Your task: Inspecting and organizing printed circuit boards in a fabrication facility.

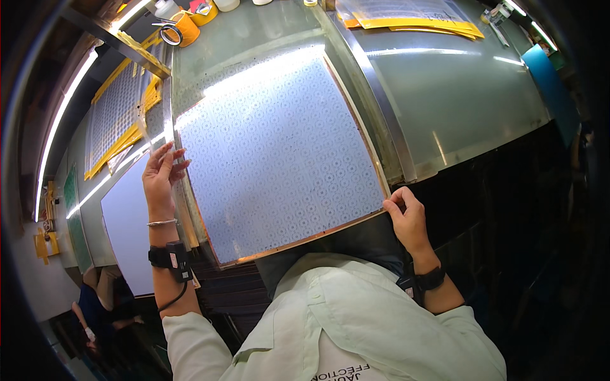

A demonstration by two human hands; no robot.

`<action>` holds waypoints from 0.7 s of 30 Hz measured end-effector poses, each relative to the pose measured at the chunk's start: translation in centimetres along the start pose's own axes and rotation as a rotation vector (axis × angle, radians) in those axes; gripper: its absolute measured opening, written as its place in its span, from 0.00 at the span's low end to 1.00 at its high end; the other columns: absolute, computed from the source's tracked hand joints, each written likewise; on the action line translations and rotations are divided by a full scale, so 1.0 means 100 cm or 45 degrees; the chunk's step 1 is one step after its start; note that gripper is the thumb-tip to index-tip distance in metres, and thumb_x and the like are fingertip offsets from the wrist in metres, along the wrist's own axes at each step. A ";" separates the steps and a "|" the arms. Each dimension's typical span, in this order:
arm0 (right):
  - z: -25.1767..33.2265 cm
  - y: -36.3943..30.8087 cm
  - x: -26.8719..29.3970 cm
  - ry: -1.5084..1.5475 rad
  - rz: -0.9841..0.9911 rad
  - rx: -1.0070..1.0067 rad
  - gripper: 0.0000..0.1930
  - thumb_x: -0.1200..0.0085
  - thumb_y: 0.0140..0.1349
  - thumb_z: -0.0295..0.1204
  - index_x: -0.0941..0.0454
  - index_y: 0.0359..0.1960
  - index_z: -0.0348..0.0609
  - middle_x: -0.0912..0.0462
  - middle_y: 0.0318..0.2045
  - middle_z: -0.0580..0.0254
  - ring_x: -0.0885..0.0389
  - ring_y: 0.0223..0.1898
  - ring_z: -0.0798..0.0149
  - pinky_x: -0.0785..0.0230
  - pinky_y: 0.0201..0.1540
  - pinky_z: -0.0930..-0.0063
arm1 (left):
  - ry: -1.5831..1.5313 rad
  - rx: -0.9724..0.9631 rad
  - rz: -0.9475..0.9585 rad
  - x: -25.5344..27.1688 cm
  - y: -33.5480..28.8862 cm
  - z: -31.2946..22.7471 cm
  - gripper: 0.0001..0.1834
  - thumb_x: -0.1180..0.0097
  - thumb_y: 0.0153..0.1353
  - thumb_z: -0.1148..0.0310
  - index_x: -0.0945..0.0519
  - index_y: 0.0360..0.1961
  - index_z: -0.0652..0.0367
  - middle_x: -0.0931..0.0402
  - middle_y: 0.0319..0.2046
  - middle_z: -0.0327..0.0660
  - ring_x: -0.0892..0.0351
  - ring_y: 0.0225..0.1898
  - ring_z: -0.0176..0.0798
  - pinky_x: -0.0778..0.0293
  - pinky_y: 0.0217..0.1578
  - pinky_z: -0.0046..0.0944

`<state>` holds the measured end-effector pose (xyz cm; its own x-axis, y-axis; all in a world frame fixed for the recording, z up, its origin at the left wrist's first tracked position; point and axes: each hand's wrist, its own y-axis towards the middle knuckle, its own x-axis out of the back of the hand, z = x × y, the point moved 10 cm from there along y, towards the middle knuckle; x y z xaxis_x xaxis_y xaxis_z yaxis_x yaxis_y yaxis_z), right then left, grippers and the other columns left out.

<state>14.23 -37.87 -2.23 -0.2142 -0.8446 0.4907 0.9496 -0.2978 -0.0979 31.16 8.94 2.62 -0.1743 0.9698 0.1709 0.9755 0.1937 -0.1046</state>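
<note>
A large pale-blue sheet (279, 152) with a repeating ring pattern lies tilted on a board with a brownish edge, on the worktop in front of me. Its near edge reaches out toward my body. My right hand (410, 219) is closed at the near right corner, thumb and fingers pinched on the sheet's edge. At the left edge my left hand (164, 171) is raised with its fingers apart, and the fingertips look dark-stained. Whether they touch the sheet I cannot tell. A bright light reflection covers the far part of the sheet.
Yellow-edged mesh panels (121, 108) lean at the left; more yellow-edged sheets (413, 19) lie at the far right. Metal rails (381, 108) flank the worktop. An orange tape roll (186, 28) stands at the back. A white board (130, 222) and another person (101, 311) are at left.
</note>
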 end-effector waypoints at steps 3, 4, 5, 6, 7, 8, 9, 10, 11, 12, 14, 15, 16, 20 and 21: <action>-0.002 0.002 -0.001 0.020 0.023 -0.007 0.07 0.46 0.54 0.22 0.32 0.25 0.38 0.32 0.17 0.69 0.35 0.21 0.76 0.39 0.26 0.81 | -0.016 0.018 0.006 -0.001 0.001 0.003 0.13 0.51 0.63 0.69 0.26 0.49 0.56 0.21 0.37 0.41 0.20 0.32 0.33 0.29 0.28 0.25; -0.003 0.003 -0.002 0.014 0.034 -0.015 0.07 0.46 0.54 0.22 0.32 0.24 0.38 0.32 0.17 0.69 0.35 0.21 0.76 0.39 0.26 0.81 | -0.018 0.016 0.001 0.001 0.001 0.004 0.13 0.51 0.63 0.69 0.26 0.48 0.55 0.21 0.37 0.41 0.20 0.32 0.33 0.29 0.28 0.25; -0.008 0.004 -0.003 -0.012 0.056 -0.070 0.07 0.46 0.54 0.22 0.33 0.24 0.38 0.33 0.17 0.69 0.36 0.22 0.76 0.39 0.26 0.81 | -0.004 0.040 -0.023 0.003 0.001 0.006 0.12 0.51 0.63 0.68 0.25 0.47 0.55 0.20 0.36 0.41 0.19 0.32 0.33 0.29 0.28 0.25; -0.005 0.004 -0.003 0.005 0.049 -0.026 0.07 0.46 0.54 0.22 0.33 0.24 0.38 0.33 0.17 0.69 0.36 0.22 0.76 0.39 0.26 0.81 | -0.019 0.020 -0.006 0.003 0.002 0.006 0.12 0.51 0.63 0.68 0.25 0.47 0.55 0.20 0.36 0.41 0.19 0.32 0.33 0.29 0.28 0.25; -0.002 0.006 -0.002 0.007 0.028 0.030 0.07 0.46 0.54 0.21 0.32 0.24 0.37 0.32 0.18 0.64 0.34 0.21 0.72 0.39 0.26 0.78 | -0.038 0.015 0.011 0.003 0.002 0.006 0.12 0.51 0.63 0.68 0.25 0.47 0.55 0.20 0.36 0.41 0.19 0.32 0.33 0.30 0.27 0.24; -0.003 0.006 0.001 0.006 -0.011 0.039 0.07 0.46 0.53 0.21 0.32 0.24 0.36 0.31 0.18 0.60 0.33 0.20 0.68 0.38 0.26 0.76 | -0.051 0.028 0.022 0.003 0.002 0.007 0.12 0.51 0.63 0.68 0.25 0.47 0.55 0.20 0.36 0.41 0.19 0.32 0.33 0.30 0.27 0.24; 0.000 0.006 -0.001 0.008 0.012 0.082 0.07 0.46 0.53 0.21 0.32 0.24 0.36 0.31 0.18 0.60 0.33 0.20 0.68 0.38 0.26 0.76 | -0.057 0.017 0.026 0.003 0.002 0.007 0.12 0.51 0.63 0.68 0.25 0.47 0.55 0.20 0.36 0.41 0.19 0.32 0.33 0.30 0.27 0.24; -0.001 0.005 -0.001 -0.009 0.005 0.079 0.07 0.46 0.53 0.21 0.32 0.24 0.36 0.31 0.18 0.60 0.33 0.20 0.69 0.38 0.26 0.76 | -0.051 0.015 0.020 0.004 0.002 0.006 0.12 0.51 0.63 0.68 0.25 0.47 0.55 0.20 0.36 0.41 0.19 0.32 0.33 0.30 0.27 0.24; -0.001 0.005 0.000 -0.027 -0.004 0.077 0.07 0.46 0.53 0.21 0.32 0.24 0.37 0.32 0.19 0.61 0.33 0.21 0.69 0.38 0.26 0.76 | -0.043 0.014 0.017 0.004 0.002 0.007 0.12 0.51 0.62 0.68 0.25 0.47 0.55 0.20 0.36 0.41 0.19 0.32 0.33 0.30 0.27 0.24; -0.001 0.004 0.000 -0.028 -0.002 0.079 0.07 0.46 0.53 0.21 0.32 0.24 0.37 0.32 0.19 0.61 0.33 0.21 0.69 0.38 0.26 0.76 | -0.047 0.011 0.013 0.003 0.002 0.006 0.12 0.51 0.62 0.68 0.25 0.47 0.55 0.20 0.36 0.41 0.19 0.32 0.33 0.30 0.27 0.24; -0.007 0.002 0.001 0.013 -0.009 -0.025 0.07 0.45 0.53 0.21 0.32 0.24 0.37 0.31 0.18 0.62 0.33 0.21 0.70 0.38 0.26 0.76 | -0.010 0.004 0.031 0.000 0.002 0.007 0.12 0.50 0.62 0.68 0.25 0.46 0.55 0.20 0.36 0.42 0.19 0.31 0.33 0.29 0.27 0.25; -0.003 0.001 0.001 0.017 0.003 0.007 0.07 0.45 0.53 0.21 0.32 0.24 0.37 0.31 0.18 0.62 0.33 0.21 0.70 0.38 0.26 0.76 | -0.014 0.011 0.012 0.000 0.003 0.008 0.12 0.50 0.62 0.68 0.25 0.46 0.55 0.20 0.36 0.42 0.19 0.31 0.33 0.29 0.27 0.25; -0.004 0.001 0.001 0.017 0.002 -0.024 0.07 0.46 0.54 0.21 0.33 0.24 0.38 0.32 0.18 0.66 0.35 0.21 0.74 0.40 0.26 0.79 | -0.038 0.034 0.022 -0.002 0.003 0.011 0.12 0.50 0.62 0.68 0.25 0.46 0.56 0.20 0.36 0.42 0.19 0.31 0.33 0.28 0.27 0.25; -0.003 0.004 0.003 -0.019 0.016 -0.081 0.07 0.45 0.52 0.21 0.33 0.24 0.37 0.32 0.18 0.62 0.34 0.20 0.70 0.38 0.25 0.76 | -0.064 0.118 0.018 -0.003 0.005 0.021 0.12 0.50 0.63 0.67 0.25 0.46 0.56 0.20 0.35 0.42 0.19 0.31 0.33 0.28 0.27 0.25; 0.002 0.005 0.001 0.006 0.028 -0.023 0.07 0.45 0.52 0.21 0.33 0.24 0.37 0.32 0.18 0.62 0.34 0.20 0.70 0.38 0.25 0.76 | -0.074 0.103 0.022 -0.004 0.006 0.020 0.12 0.50 0.63 0.67 0.25 0.46 0.56 0.20 0.35 0.42 0.19 0.31 0.33 0.28 0.27 0.25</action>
<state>14.67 -38.05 -2.06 -0.1942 -0.8532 0.4840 0.9499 -0.2867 -0.1243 31.54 9.01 0.50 -0.1670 0.9796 0.1114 0.9648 0.1857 -0.1861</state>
